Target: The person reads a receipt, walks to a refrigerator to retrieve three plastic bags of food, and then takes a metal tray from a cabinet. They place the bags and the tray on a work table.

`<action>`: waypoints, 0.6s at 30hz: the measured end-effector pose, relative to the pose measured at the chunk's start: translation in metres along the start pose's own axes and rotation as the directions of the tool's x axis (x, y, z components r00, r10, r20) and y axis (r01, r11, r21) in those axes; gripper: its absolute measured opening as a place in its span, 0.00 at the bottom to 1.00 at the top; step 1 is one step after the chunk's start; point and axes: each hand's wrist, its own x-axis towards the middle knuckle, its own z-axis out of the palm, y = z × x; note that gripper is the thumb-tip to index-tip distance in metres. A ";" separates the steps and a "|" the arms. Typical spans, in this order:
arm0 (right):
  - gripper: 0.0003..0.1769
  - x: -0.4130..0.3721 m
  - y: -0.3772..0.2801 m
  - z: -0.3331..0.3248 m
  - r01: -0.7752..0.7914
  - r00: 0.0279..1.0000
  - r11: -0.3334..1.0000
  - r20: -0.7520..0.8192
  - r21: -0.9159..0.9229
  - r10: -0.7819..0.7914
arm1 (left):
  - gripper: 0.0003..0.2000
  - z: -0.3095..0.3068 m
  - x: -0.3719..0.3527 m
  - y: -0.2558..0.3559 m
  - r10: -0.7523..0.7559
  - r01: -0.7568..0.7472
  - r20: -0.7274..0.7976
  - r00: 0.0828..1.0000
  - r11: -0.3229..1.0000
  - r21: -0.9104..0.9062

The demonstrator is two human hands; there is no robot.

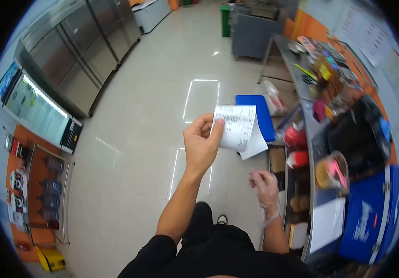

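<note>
My left hand (202, 143) is closed on a printed receipt (234, 125), thumb on the front and fingers behind. A second white slip (254, 146) sticks out at an angle behind it, its print not visible. The print on the receipt is too small to read. Lower and to the right, my right hand (265, 185) wears a clear plastic glove. Its fingers are loosely curled, a little apart, and no object shows in them. It hangs beside the metal shelving of the work table, apart from anything on it.
On the right, a metal work table (321, 185) carries a tub with a pink utensil (331, 171), white paper (327, 224) and a blue cooler bag (364, 217). A blue lid or box (259, 116) sits ahead. Glass-door fridge (37, 109) and bottle rack (53, 185) line the left.
</note>
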 end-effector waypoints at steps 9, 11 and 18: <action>0.16 0.339 0.436 0.027 0.122 0.954 0.477 0.236 -0.870 0.185 | 0.09 -0.102 0.392 -0.146 -0.037 0.029 -0.184 0.982 0.999 -0.043; 0.15 0.266 0.493 -0.043 -0.100 0.793 0.552 0.269 -0.828 0.547 | 0.09 -0.105 0.472 -0.125 -0.061 0.064 -0.193 0.979 0.998 0.008; 0.15 0.320 0.430 -0.041 0.169 0.577 0.108 0.187 -0.980 0.795 | 0.10 -0.133 0.819 -0.242 -0.021 0.022 -0.120 0.993 1.000 0.004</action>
